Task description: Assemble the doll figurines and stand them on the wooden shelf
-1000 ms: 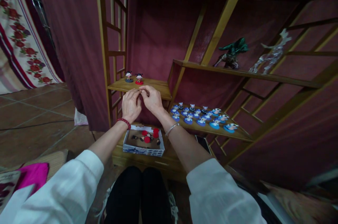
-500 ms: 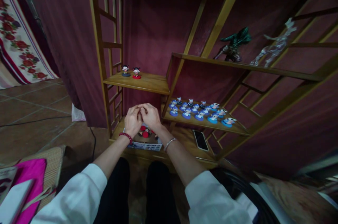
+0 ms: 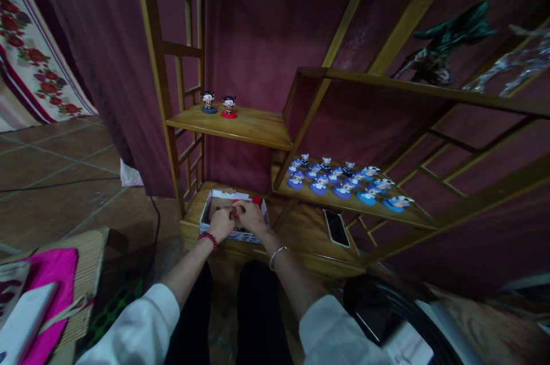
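Note:
Low over an open cardboard box (image 3: 206, 213), my left hand (image 3: 222, 223) and my right hand (image 3: 252, 217) meet with their fingers closed together. A small dark and reddish thing shows between the fingertips, mostly hidden, and I cannot make out what it is. Round red parts (image 3: 256, 200) show in the box behind my right hand. Just above, on a short shelf, stand a figurine with a dark base (image 3: 208, 102) and a figurine with a red base (image 3: 229, 107).
On the right-hand shelf (image 3: 283, 184) stand several small figurines (image 3: 320, 184) in rows, with blue and purple bases. A phone (image 3: 336, 227) lies on the lower board. Higher up stand a green-and-brown statuette (image 3: 442, 47) and a clear, glassy one (image 3: 511, 64). A woven-topped stool (image 3: 92, 262) is at left.
Both hands have lowered from above the box to its opening, still together. More of the box now shows. The view has shifted closer to the shelves.

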Available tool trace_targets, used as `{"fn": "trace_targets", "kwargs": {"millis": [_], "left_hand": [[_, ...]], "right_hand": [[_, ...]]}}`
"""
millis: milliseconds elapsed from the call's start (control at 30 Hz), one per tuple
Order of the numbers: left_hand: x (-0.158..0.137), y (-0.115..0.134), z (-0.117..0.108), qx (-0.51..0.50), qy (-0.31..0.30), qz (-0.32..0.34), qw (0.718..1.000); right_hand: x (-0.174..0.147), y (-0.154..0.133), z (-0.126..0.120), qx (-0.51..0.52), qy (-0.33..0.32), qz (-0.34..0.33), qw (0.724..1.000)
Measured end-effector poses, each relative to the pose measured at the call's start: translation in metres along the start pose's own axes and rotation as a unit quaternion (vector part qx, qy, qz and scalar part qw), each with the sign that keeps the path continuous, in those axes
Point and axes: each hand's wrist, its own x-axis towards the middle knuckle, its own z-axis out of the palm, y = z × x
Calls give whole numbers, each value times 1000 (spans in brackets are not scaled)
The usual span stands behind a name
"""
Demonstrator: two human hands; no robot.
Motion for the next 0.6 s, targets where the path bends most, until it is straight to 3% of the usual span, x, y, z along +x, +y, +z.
{"fn": "trace_targets", "kwargs": {"millis": [233,600], "left_hand": [[7,-16,19,31,-104,-8,994],[31,-30,35,75,-251,-58,963]], "right_hand": [[0,26,20,-44,-93,71,992],[11,73,38,-132,-266,157,942]]}}
